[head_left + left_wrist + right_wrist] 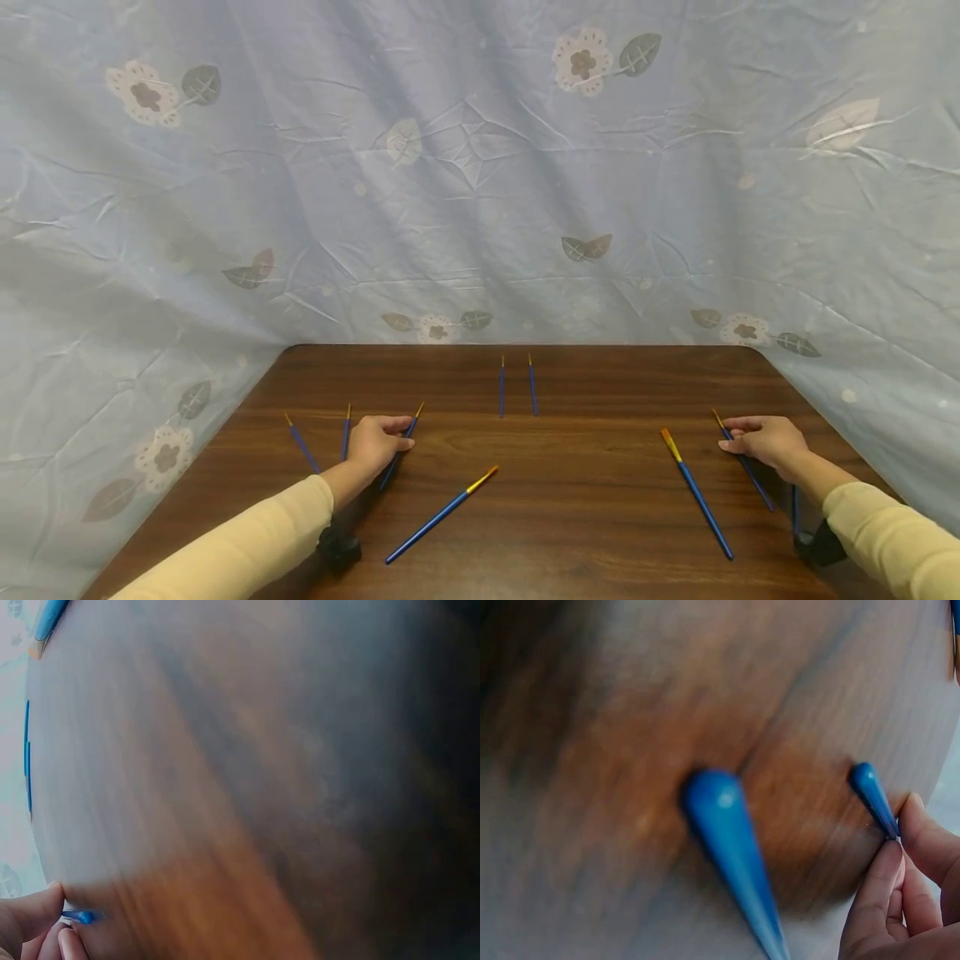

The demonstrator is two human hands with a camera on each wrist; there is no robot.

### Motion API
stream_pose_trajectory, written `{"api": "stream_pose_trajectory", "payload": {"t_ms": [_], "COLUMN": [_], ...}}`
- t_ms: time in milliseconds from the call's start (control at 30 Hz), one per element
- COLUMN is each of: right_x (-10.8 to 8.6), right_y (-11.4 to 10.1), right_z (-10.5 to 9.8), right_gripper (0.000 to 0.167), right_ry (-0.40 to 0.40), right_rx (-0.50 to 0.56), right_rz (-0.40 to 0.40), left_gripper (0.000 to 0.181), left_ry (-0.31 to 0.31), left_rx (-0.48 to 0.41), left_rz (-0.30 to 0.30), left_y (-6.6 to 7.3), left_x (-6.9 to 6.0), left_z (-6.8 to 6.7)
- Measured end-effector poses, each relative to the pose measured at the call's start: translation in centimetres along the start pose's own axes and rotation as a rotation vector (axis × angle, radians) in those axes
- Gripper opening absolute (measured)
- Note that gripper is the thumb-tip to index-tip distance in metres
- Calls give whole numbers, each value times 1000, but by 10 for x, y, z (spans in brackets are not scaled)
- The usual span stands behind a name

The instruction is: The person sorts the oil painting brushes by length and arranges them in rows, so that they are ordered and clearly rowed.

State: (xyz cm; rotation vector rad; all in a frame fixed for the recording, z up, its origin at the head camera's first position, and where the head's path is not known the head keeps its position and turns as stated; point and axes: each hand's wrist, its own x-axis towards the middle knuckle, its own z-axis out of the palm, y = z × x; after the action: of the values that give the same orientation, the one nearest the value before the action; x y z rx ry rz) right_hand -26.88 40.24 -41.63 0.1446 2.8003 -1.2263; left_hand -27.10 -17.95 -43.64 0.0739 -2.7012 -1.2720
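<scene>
We're on a wood-grain tabletop point(585, 508). Left grip point(377, 442) and right grip point(767, 442) both pinch, thumb against fingers. Left flat paintbrush point(442, 514) lies right of left grip, nearer us; right flat paintbrush point(697, 494) just left of right grip. Left slim paintbrush point(390, 472) is in left grip, right slim paintbrush point(757, 483) in right grip, both slanted. Slim handles could roll; we'd pinch lightly, off the bristles, wrists high. We see no containers.

Table point(585, 500): brown wood grain, rounded far corners.
Cloth point(480, 217): pale, creased, flower-printed; hangs behind table, left and right of it.
</scene>
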Motion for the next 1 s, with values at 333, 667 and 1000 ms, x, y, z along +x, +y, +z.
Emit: {"api": "stream_pose_trajectory", "payload": {"t_ms": [333,667,1000], "right_x": [-1,-1,1], "right_y": [5,7,-1], "right_z": [0,4,3], "right_gripper": [64,57,44], "right_ry": [9,16,-20], "right_rx": [-6,-3,139], "right_rz": [15,18,49], "left_gripper": [28,23,22], "left_ry": [-25,-10,13], "left_rx": [55,67,-8], "left_rz": [-3,-18,-62], "left_y": [0,-1,1], "left_x": [6,7,8], "left_z": [2,1,-1]}}
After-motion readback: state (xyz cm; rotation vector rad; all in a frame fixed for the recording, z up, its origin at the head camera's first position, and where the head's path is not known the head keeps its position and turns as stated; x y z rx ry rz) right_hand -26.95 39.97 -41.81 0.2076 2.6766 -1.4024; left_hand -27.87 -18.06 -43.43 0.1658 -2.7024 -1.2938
